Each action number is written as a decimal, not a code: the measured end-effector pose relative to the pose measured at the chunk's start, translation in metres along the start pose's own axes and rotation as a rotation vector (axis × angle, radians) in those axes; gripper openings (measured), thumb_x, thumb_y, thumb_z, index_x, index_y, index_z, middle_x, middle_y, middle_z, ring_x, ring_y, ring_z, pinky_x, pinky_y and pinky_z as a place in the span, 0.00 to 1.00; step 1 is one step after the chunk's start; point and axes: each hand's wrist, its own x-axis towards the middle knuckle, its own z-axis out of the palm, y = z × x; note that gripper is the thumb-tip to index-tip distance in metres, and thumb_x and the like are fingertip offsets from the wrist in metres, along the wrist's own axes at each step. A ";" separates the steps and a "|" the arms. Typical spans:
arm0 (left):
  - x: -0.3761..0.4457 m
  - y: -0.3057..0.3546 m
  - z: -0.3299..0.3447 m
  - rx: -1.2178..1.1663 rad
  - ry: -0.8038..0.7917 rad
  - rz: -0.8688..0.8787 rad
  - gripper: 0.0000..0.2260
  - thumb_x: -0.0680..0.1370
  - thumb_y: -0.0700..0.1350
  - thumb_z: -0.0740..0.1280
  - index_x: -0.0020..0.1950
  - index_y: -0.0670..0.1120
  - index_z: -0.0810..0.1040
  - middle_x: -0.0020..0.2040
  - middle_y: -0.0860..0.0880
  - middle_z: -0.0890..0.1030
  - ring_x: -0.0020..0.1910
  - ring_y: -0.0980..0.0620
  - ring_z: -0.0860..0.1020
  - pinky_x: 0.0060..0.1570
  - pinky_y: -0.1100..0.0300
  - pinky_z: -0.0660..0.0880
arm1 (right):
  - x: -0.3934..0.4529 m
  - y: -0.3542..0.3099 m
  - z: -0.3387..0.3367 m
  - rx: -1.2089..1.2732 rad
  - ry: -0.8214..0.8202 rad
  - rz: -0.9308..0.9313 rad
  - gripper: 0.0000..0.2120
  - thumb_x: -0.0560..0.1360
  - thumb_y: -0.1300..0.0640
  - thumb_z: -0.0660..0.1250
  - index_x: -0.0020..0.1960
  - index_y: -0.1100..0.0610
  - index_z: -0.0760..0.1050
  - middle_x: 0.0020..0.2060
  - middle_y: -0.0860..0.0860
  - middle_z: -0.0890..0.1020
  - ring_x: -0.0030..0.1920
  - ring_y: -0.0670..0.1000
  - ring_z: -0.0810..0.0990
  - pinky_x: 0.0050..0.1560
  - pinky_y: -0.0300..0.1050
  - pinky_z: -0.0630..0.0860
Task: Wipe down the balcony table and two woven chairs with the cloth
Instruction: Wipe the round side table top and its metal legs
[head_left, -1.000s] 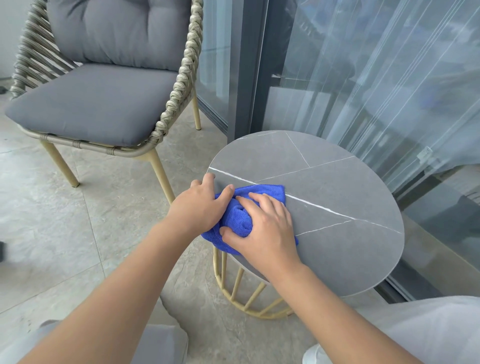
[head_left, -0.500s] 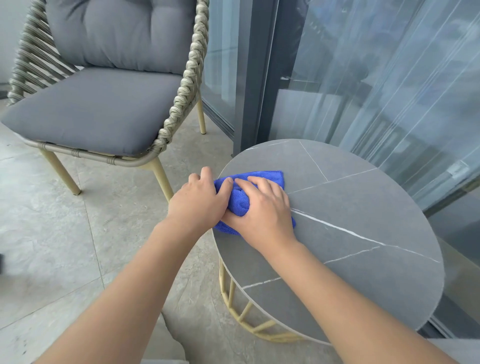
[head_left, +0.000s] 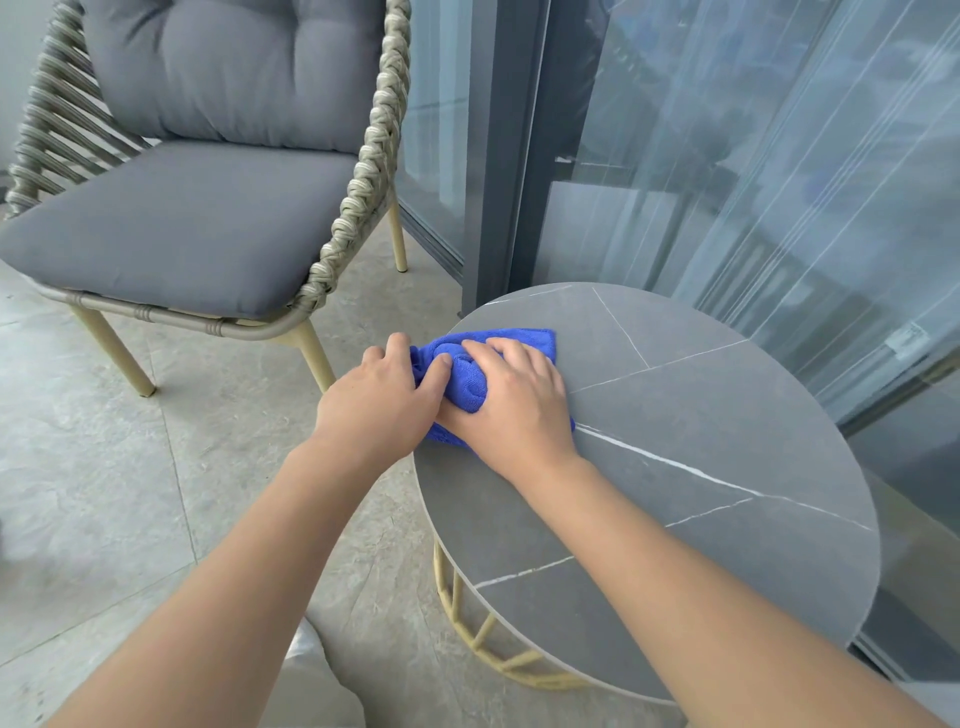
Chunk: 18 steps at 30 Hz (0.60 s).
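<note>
Blue cloth sits at the table edge. Left hand and right hand both hold it. One more push left might make it fall off

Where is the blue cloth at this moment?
In the head view, the blue cloth lies bunched on the left edge of the round grey table, under the left hand and the right hand.

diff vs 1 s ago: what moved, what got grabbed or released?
Both hands slid the blue cloth along the round table toward its far left edge; the head camera shifted too. Nothing was taken hold of or let go: the left hand and right hand still hold the bunched cloth against the top. The woven chair stayed put.
</note>
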 end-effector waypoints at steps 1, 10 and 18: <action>-0.001 0.000 0.001 0.023 -0.006 0.022 0.25 0.79 0.66 0.51 0.64 0.50 0.69 0.58 0.48 0.73 0.55 0.43 0.76 0.49 0.51 0.70 | -0.001 0.003 -0.002 -0.008 0.006 0.002 0.39 0.67 0.24 0.59 0.66 0.48 0.79 0.64 0.49 0.81 0.68 0.54 0.76 0.71 0.55 0.70; -0.005 0.018 0.004 0.084 -0.004 0.075 0.23 0.84 0.62 0.53 0.70 0.48 0.68 0.65 0.43 0.74 0.65 0.40 0.74 0.53 0.51 0.66 | 0.015 0.064 -0.038 -0.074 -0.035 0.148 0.33 0.70 0.30 0.67 0.71 0.46 0.75 0.66 0.46 0.78 0.69 0.53 0.72 0.72 0.51 0.66; 0.002 0.028 0.019 0.156 -0.037 0.075 0.25 0.82 0.65 0.50 0.69 0.49 0.70 0.65 0.45 0.74 0.65 0.42 0.73 0.51 0.50 0.68 | 0.025 0.140 -0.091 -0.122 -0.013 0.363 0.32 0.73 0.32 0.68 0.73 0.45 0.73 0.68 0.47 0.76 0.71 0.55 0.70 0.73 0.51 0.65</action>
